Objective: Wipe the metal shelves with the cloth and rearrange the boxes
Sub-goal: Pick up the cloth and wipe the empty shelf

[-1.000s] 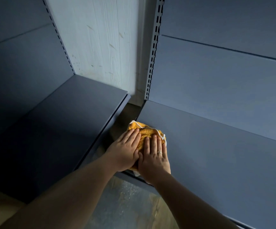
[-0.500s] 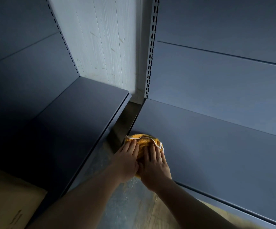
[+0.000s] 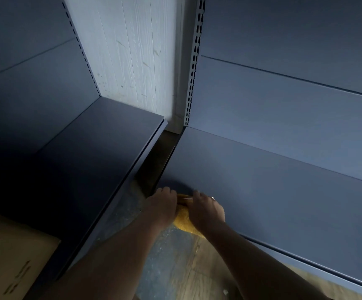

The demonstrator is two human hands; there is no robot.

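Both left hand (image 3: 162, 204) and right hand (image 3: 206, 211), flat before, now clutch the orange cloth (image 3: 183, 221) at the front edge of the metal shelf (image 3: 284, 202), likely ending one wipe.

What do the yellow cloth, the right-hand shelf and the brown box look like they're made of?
Yellow cloth: probably terry or microfibre, judging by its fuzzy, crumpled surface.
Right-hand shelf: seemingly painted sheet metal, matte blue-grey, with a thin folded front edge.
Brown box: cardboard, plain matte, dark print on its face.
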